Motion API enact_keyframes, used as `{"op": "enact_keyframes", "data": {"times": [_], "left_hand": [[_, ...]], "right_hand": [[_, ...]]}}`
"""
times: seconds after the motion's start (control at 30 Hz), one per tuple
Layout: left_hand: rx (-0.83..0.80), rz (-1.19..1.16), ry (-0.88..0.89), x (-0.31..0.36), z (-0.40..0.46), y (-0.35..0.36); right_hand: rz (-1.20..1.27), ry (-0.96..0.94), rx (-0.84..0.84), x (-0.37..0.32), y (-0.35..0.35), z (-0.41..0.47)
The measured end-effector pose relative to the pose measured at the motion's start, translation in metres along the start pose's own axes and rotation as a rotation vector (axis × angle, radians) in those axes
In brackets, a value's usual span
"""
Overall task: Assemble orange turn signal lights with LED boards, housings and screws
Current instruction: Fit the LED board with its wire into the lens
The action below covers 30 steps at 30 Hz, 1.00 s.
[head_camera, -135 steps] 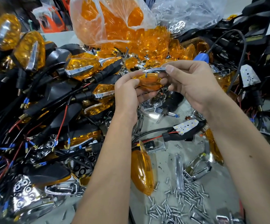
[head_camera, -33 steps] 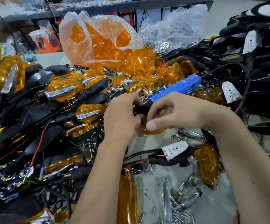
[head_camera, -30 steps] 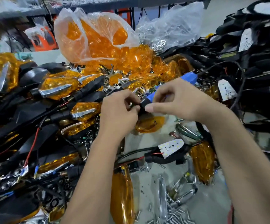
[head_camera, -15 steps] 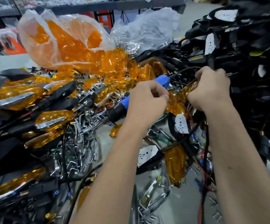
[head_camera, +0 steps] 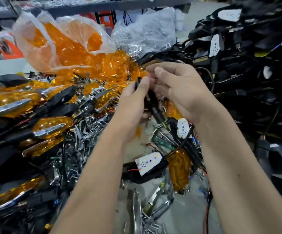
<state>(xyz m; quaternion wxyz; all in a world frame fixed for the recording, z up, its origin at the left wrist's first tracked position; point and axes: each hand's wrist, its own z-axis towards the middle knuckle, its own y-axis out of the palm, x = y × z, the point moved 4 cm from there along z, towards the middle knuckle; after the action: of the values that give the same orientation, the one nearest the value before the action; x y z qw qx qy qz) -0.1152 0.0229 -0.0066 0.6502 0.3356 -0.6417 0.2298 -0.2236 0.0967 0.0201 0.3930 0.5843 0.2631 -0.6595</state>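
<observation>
**Black housing held between both hands above the bench centre**

Black plastic turn-signal housing (head_camera: 151, 102), with its dark stalk pointing down and to the right, sits in mid-air over the middle of the cluttered bench. Much of it is hidden by the fingers.

The left hand (head_camera: 133, 100) has its fingers curled round the left side of the housing, with the thumb tip pressed on the upper edge. The right hand (head_camera: 179, 92) lies just beside it on the right, fingers bent toward the same part; whether they actually pinch it cannot be told, since the contact is blurred and hidden.

Directly below the hands, near the viewer, a white LED board (head_camera: 147, 163) sits in another black housing with a red wire. A second white LED board (head_camera: 183, 128) lies to its far right.

To the left lie assembled orange signal lights with chrome trim (head_camera: 50, 126). A clear plastic bag of orange lenses (head_camera: 61, 48) stands at the far left, with loose orange lenses (head_camera: 109, 65) spilling from it. A tangle of black wired housings (head_camera: 246, 65) fills the right side. Small silver screws (head_camera: 152, 228) lie at the near edge.
</observation>
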Motion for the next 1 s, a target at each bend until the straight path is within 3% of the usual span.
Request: {"op": "enact_keyframes", "data": {"times": [0.13, 0.27, 0.33, 0.4, 0.53, 0.67, 0.8, 1.0], "left_hand": [[0.213, -0.361, 0.011, 0.016, 0.003, -0.048], [0.150, -0.832, 0.042, 0.041, 0.003, -0.106], [0.110, -0.820, 0.029, 0.045, -0.004, -0.122], [0.111, -0.596, -0.013, 0.037, -0.015, -0.121], [0.196, -0.315, -0.060, 0.007, -0.033, -0.106], [0.232, -0.220, -0.083, -0.014, -0.036, -0.101], [0.134, -0.038, -0.070, -0.018, -0.033, -0.098], [0.075, 0.044, 0.160, -0.007, -0.032, -0.092]], "right_hand": [[-0.232, 0.029, -0.130, -0.007, 0.006, -0.007], [-0.475, 0.266, -0.629, 0.004, 0.019, -0.025], [-0.583, 0.346, -0.795, 0.010, 0.022, -0.033], [-0.622, 0.330, -0.705, 0.013, 0.028, -0.029], [-0.351, 0.191, -0.261, 0.017, 0.057, -0.012], [-0.545, 0.110, -0.297, 0.032, 0.082, -0.016], [-0.419, 0.108, -0.261, 0.032, 0.081, -0.018], [-0.366, 0.056, -0.248, 0.031, 0.077, -0.015]]}}
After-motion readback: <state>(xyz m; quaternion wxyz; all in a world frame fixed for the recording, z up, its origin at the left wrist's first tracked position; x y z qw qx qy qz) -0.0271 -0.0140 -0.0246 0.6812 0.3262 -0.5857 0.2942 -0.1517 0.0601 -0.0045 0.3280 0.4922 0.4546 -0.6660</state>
